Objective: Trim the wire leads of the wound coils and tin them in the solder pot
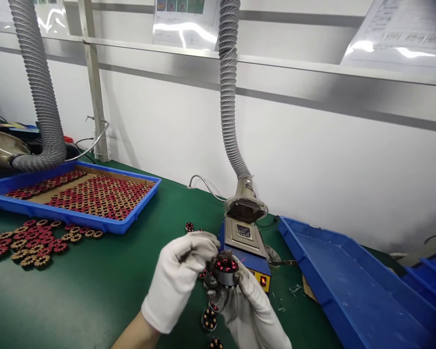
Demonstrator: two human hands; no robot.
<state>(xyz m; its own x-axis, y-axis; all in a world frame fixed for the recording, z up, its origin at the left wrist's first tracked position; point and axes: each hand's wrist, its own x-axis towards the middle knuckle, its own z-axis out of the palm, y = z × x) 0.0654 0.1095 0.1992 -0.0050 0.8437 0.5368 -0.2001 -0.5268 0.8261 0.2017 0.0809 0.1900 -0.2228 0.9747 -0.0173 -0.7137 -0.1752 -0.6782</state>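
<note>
My right hand (249,305), in a white glove with dark-stained fingers, grips a motor stator (226,271), a round grey metal ring with a red and black toothed core. Just left of it, my gloved left hand (187,271) has its fingers pinched together close to the stator's upper edge. Whatever sits between those fingertips is hidden. Beneath and around the hands, several similar round parts (209,320) rest on the green table (131,291). Behind the stator stands a blue solder pot (244,237) with a metal top, a shiny square opening and a lit red switch.
An extraction hose (228,97) ends in a round hood (246,207) above the pot. To the left, a blue tray (123,226) holds rows of red and tan toothed cores, with loose cores (32,242) in front. Another blue tray (334,271) lies tilted at right.
</note>
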